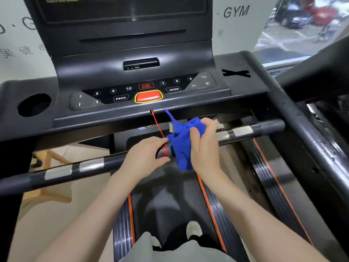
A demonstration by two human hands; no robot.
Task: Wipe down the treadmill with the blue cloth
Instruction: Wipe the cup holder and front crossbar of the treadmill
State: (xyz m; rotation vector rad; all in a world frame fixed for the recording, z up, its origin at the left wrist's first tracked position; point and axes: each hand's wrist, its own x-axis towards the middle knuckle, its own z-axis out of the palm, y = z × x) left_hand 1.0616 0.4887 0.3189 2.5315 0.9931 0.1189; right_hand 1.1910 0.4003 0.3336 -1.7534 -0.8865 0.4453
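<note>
A black treadmill fills the view, its console (143, 91) carrying numbered buttons and a red stop key. Below it a black handlebar (90, 165) with silver sensor patches runs across from left to right. My right hand (204, 148) grips the bunched blue cloth (182, 144) against the middle of this bar. My left hand (145, 156) is curled round the bar just left of the cloth, beside the red safety cord (157, 125) looped there. The cloth hides the bar under it.
A round cup holder (34, 104) sits at the console's left end. A thick black side rail (302, 118) slants down the right. The running belt (166, 205) with orange edge stripes lies below, my shoes on it. A wooden piece (47, 159) stands left of the deck.
</note>
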